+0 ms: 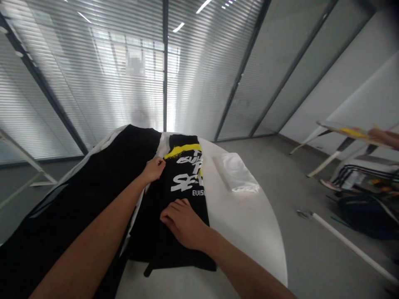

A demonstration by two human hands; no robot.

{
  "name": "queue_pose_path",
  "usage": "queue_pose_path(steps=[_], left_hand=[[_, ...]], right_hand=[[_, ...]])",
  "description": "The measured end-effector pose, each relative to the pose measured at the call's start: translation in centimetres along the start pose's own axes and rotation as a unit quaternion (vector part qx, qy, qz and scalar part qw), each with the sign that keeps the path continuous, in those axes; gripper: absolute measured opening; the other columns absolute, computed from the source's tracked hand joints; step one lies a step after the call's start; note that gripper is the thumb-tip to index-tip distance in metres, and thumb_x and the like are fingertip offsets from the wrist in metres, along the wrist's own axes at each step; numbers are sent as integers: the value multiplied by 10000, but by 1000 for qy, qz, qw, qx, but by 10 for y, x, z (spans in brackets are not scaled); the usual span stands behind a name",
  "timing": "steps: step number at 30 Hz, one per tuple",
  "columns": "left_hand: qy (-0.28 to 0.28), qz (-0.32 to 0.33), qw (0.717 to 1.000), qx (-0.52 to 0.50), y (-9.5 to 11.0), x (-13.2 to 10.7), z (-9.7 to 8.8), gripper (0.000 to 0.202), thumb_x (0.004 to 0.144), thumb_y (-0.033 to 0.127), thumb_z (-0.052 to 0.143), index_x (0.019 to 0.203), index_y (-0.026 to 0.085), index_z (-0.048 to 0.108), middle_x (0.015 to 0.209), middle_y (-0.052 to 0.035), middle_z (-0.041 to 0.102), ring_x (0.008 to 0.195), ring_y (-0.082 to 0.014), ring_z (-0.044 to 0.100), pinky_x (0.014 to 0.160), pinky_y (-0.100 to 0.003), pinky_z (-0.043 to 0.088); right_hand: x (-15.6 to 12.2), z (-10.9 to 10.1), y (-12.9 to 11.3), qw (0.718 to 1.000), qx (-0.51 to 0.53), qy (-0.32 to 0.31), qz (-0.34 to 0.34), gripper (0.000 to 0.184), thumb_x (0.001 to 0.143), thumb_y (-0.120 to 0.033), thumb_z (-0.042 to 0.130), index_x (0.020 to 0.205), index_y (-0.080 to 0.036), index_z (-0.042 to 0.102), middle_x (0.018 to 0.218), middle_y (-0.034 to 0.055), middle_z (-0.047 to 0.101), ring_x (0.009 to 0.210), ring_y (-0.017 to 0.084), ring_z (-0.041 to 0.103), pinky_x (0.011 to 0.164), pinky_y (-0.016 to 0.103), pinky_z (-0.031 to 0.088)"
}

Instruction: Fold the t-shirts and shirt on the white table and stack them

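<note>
Black printed shirt (183,187) is lying on a round white table (249,236), with both of the person's hands on it. The left hand (152,170) is bunching its fingertips together at the inner edge of the printed panel, though I cannot tell whether they are pinching cloth. The right hand (183,222) is lying open, its fingers (170,211) slightly spread and pressing on the black fabric just below the white lettering (185,174). A yellow brush stroke (182,151) is running across the panel above that lettering. Just left of the left hand, a broader stretch of black cloth (62,220) with a white edge is spreading across the table and past its rim; I cannot tell whether it belongs to the same shirt. A folded white cloth (235,172) is lying on the tabletop just right of the shirt. Well off to the right, a white pole (352,245) is lying on the grey floor (249,166) near a dark bag (364,216), and another person's hand (380,137) is resting on a tilted board (346,132).
</note>
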State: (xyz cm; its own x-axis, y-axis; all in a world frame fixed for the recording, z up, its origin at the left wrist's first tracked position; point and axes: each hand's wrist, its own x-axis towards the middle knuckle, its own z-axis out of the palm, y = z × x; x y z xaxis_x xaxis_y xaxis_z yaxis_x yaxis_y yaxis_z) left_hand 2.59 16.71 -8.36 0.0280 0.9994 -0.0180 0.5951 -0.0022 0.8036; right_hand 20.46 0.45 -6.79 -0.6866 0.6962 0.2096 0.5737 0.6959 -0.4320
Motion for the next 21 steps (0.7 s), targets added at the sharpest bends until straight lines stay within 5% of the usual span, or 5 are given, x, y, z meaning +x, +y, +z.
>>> queue_pose_path(steps=[5,8,13,21], left_hand=[[27,13,999,31,-1,4,-3,245,918,329,463,1001,140,596,567,23,563,407,-97,507,458,-199,373],[12,-11,1000,9,-1,4,-4,232,932,303,446,1031,137,576,542,26,564,390,-100,502,451,-199,365],[7,-44,999,0,-2,3,-7,214,942,302,446,1032,140,552,523,24,578,356,-100,491,436,-196,350],[54,-33,992,111,-8,5,-8,255,892,353,480,968,162,630,642,-43,654,516,-156,604,553,-236,407]], right_hand=[[6,0,-9,986,151,62,31,136,996,-212,414,1010,-208,549,1023,28,636,954,136,555,867,294,399],[8,2,-15,977,208,37,25,163,1004,-237,404,1057,-206,554,1053,37,645,966,128,585,847,274,428],[4,-1,-19,997,64,-35,-36,121,948,-232,508,987,-218,621,1027,22,653,970,152,565,881,317,370],[-6,-10,-5,996,-63,-24,61,227,851,-402,628,1001,-232,619,990,44,641,963,227,550,909,418,348]])
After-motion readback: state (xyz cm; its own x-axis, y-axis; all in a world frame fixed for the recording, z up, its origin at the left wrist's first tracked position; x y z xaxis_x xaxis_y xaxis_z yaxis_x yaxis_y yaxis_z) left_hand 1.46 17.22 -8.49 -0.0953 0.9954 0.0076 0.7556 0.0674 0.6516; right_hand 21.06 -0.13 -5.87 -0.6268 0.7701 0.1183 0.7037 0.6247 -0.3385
